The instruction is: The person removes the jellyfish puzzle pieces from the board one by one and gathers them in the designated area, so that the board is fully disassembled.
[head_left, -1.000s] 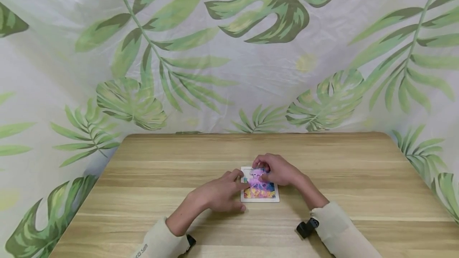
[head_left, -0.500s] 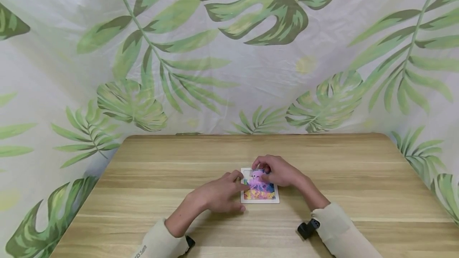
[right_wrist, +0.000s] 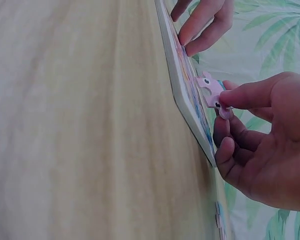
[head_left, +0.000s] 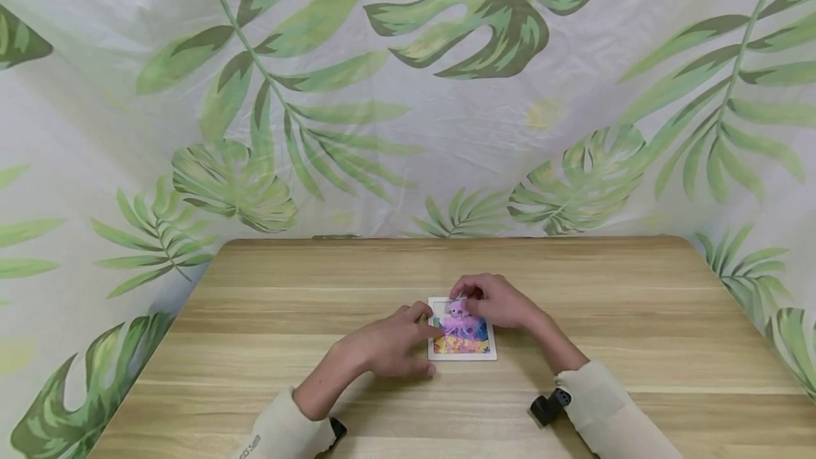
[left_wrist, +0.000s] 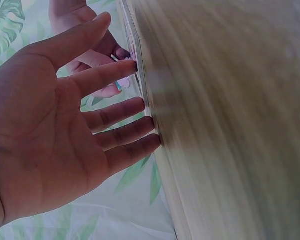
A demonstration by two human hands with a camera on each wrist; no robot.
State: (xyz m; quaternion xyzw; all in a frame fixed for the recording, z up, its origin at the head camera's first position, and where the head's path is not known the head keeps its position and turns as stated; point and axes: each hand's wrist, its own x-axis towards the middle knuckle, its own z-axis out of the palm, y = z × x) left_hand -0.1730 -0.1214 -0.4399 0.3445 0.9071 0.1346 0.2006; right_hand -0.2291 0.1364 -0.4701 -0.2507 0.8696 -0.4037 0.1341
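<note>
A jigsaw board (head_left: pixel 462 356) with a white border and a colourful pink, blue and yellow picture lies flat on the wooden table. My right hand (head_left: pixel 503 303) pinches a pink puzzle piece (right_wrist: pixel 212 90) with printed eyes between thumb and fingers. In the right wrist view that piece stands tilted at the board's surface, partly covered by the thumb. My left hand (head_left: pixel 389 346) rests at the board's left side with fingers spread and nearly straight. Its index fingertip (left_wrist: pixel 130 66) touches the picture, and the other fingertips are at the board's edge or on the table.
The wooden table (head_left: pixel 306 275) extends around the board, with its far edge against a leaf-patterned cloth (head_left: pixel 408 126). A black wrist camera (head_left: pixel 547 408) sits under the right sleeve. A small flat thing (right_wrist: pixel 219 220) at the right wrist view's bottom is too cut off to identify.
The pink puzzle piece lay more nearly flat in the picture half a second ago and now looks tilted. My right thumb has shifted slightly away from me. The left hand stays in place.
</note>
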